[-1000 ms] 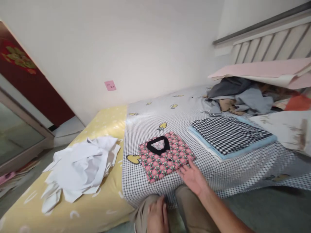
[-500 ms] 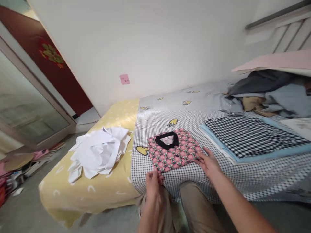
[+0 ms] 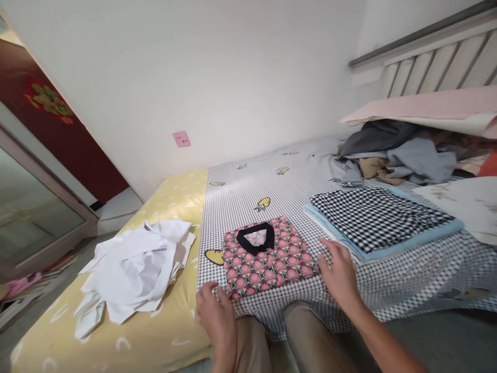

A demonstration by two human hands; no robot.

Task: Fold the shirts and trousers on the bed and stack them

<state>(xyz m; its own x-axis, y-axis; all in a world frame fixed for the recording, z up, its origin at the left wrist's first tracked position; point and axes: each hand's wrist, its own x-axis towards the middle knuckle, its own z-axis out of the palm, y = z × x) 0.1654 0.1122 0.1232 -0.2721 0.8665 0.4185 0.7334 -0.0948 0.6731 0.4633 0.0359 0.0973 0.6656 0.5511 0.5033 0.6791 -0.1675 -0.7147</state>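
W/ L hand [image 3: 217, 313] loosely curled, R hand [image 3: 339, 274] w/ fingers parted, either side of folded shirt [image 3: 285, 259], flat on check sheet [image 3: 240, 197]. Gripping nothing visibly; contact at corners: can't tell. Could skew fold if tugged unevenly, crush collar [image 3: 244, 242] if pressed.

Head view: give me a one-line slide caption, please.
Left hand and right hand flank a folded floral shirt on a checked bedsheet, between crumpled white cloth and a folded stack.
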